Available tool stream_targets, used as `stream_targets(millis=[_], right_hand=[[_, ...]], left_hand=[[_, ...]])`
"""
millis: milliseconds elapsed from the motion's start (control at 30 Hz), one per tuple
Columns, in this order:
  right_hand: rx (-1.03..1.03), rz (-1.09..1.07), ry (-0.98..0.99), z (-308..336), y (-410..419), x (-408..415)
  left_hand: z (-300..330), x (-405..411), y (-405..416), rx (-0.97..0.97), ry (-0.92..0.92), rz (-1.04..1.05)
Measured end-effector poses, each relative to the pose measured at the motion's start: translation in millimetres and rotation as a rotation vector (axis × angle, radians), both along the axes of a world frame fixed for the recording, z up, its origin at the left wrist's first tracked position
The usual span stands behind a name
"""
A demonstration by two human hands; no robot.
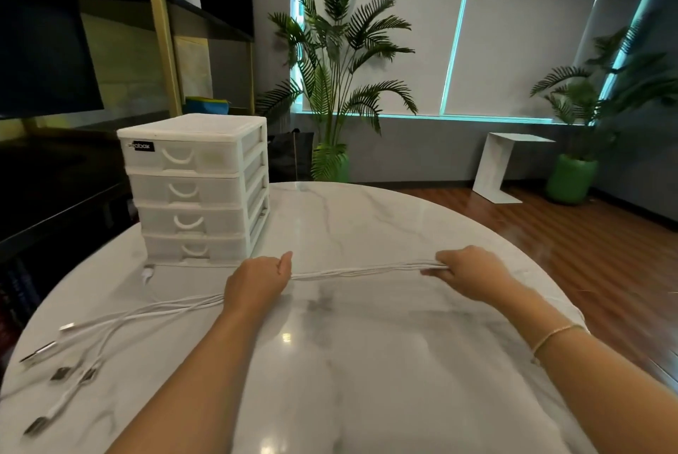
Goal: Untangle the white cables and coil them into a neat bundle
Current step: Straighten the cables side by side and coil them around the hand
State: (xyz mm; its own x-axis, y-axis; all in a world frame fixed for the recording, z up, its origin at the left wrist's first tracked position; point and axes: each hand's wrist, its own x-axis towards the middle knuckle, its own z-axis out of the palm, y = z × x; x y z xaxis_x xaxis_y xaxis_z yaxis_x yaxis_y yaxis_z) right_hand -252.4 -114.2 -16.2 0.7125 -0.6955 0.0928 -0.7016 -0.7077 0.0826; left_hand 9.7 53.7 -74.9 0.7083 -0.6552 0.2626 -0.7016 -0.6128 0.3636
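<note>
between the two grips the white cables run as one taut, nearly level strand just above the marble table, long axis side to side. the left hand is curled round them and the right hand pinches their far end. beyond the left grip, loose tails fan outward to usb plugs on the tabletop, so the left hand is nearer the slack that i judge must be gathered next.

- White cables hidden inside both grips, under left hand and right hand.
- Plugs at bench left edge blurred.
- Both forearms cut off below.
</note>
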Motion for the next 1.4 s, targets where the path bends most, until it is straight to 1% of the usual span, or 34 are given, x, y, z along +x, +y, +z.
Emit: stream_targets(millis=[67, 167, 267, 333, 400, 467, 533, 567, 600, 667, 700, 733, 800, 867, 933, 1000, 1100, 1133, 1200, 1300, 1400], right_hand=[[0.012, -0.12, 0.004, 4.2, -18.3, -31.5], [-0.071, -0.299, -0.012, 11.8, -38.4, -67.6], [-0.085, -0.466, -0.18, 19.4, -50.5, -90.8], [-0.065, -0.574, -0.246, 25.1, -53.7, -102.7], [-0.091, -0.66, -0.293, 30.8, -55.1, -113.6], [-0.077, -0.733, -0.298, 32.8, -56.5, -120.8], [0.006, -0.786, -0.251, 31.5, -59.9, -125.3], [0.07, -0.797, -0.197, 26.6, -63.5, -127.2], [0.134, -0.782, -0.085, 20.0, -68.7, -128.7], [0.209, -0.705, 0.23, 16.0, -61.4, -124.5], [0.236, -0.661, 0.32, 17.6, -51.4, -117.4], [0.298, -0.619, 0.344, 20.8, -41.1, -108.1], [0.425, -0.5, 0.196, 27.1, -21.6, -79.6], [0.39, -0.297, -0.021, 31.5, 1.7, -36.8], [0.33, -0.048, -0.145, 26.3, 31.3, 13.7], [0.387, 0.093, -0.225, 15.3, 60.0, 63.3], [0.553, 0.142, -0.307, 0.1, 96.6, 113.3], [0.568, 0.146, -0.333, -4.8, 103.1, 121.9], [0.539, 0.137, -0.348, -13.4, 107.0, 131.1], [0.532, 0.055, -0.406, -22.3, 104.7, 134.7], [0.371, 0.127, -0.39, -20.9, 111.8, 134.4]], left_hand=[[-1.3, 0.5, -1.1, 0.004, -0.014, -0.001], [-2.1, -1.6, -4.5, 0.01, -0.033, -0.009], [-3.7, -2.6, -6.2, -0.004, -0.039, -0.012], [-5.1, -2.7, -6.0, -0.014, -0.052, -0.012], [-5.5, -3.5, -6.4, -0.023, -0.058, -0.017], [-5.4, -4.5, -6.6, -0.027, -0.052, -0.017], [-5.5, -5.7, -6.7, -0.029, -0.047, -0.016], [-5.3, -5.9, -6.4, -0.033, -0.046, -0.017], [-5.2, -6.5, -5.9, -0.04, -0.045, -0.019], [-4.3, -8.3, -5.2, -0.064, -0.044, -0.026], [-3.5, -9.7, -4.9, -0.075, -0.043, -0.03], [-2.5, -11.3, -4.8, -0.085, -0.044, -0.036], [-0.2, -14.8, -4.3, -0.111, -0.037, -0.045], [1.1, -17.4, -2.4, -0.146, -0.035, -0.042], [1.5, -19.5, -0.3, -0.176, -0.036, -0.034], [2.8, -21.5, 0.3, -0.183, -0.053, -0.038], [4.9, -22.2, -0.1, -0.177, -0.072, -0.041], [5.7, -21.8, 0.2, -0.173, -0.074, -0.04], [6.9, -21.0, 0.1, -0.167, -0.082, -0.044], [8.9, -19.7, -2.2, -0.157, -0.076, -0.076], [11.0, -17.7, -2.9, -0.175, 0.006, -0.092]])
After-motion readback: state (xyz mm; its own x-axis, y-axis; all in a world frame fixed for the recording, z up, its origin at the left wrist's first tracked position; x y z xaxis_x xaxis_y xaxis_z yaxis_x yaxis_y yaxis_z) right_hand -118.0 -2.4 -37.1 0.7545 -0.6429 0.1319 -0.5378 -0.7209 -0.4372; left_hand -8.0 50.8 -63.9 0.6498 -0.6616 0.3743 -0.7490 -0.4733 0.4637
